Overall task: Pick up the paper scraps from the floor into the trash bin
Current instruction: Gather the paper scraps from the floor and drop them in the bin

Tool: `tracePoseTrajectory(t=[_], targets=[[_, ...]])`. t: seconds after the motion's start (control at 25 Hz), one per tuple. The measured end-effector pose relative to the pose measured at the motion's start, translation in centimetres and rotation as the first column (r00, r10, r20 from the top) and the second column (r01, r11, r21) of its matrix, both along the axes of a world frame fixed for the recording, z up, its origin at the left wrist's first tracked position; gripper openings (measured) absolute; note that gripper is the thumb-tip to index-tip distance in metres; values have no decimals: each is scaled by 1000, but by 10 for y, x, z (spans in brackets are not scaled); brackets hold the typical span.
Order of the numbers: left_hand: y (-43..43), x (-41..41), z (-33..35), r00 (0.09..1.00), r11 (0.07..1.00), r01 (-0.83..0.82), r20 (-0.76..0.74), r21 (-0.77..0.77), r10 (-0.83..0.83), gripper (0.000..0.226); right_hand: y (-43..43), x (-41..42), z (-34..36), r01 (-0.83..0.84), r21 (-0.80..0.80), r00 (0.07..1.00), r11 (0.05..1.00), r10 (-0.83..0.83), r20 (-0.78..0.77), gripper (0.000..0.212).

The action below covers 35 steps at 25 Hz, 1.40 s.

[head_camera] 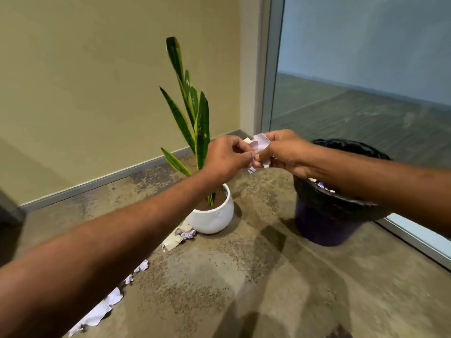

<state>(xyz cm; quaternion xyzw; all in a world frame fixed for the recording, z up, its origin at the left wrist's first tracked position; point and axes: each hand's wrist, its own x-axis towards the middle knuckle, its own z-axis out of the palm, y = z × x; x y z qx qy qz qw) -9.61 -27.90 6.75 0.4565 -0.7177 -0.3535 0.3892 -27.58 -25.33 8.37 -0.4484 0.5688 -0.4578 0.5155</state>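
Note:
My left hand [225, 157] and my right hand [284, 152] meet in mid-air, both pinching a crumpled white paper scrap [260, 145] between them. They hover left of the trash bin [324, 215], a dark bin with a black liner that stands by the glass wall; some paper shows inside it under my right forearm. Several scraps lie on the floor: a crumpled one [186, 234] and a beige piece [173, 241] beside the plant pot, small bits [142, 265], and a larger white piece [97, 313] partly hidden under my left forearm.
A snake plant in a white pot [213, 215] stands on the mottled floor between my arms. A beige wall with a grey skirting [97, 181] runs at the back left. A glass partition with a metal frame [271, 69] closes the right side.

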Motion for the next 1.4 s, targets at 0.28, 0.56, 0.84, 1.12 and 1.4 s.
tracePoseTrajectory(t=[0.28,0.56,0.84,1.12,1.4], targets=[[-6,-173,2,981,983,162,89,92,-170,14,20,-154,-19,249,26,962,968,-250,110,47],[-11,-232,-15,917,955,259,276,144,-290,18,32,-202,-50,414,126,910,901,-409,-64,34],[-26,-205,-13,956,962,207,172,181,-238,16,38,-185,-66,345,-1,907,939,-333,-257,22],[-32,-153,-15,977,965,174,86,198,-194,15,28,-141,-71,100,75,913,992,-61,-403,39],[-47,-97,-23,984,915,167,4,368,-181,11,26,-142,-73,352,83,893,932,-308,-329,20]])
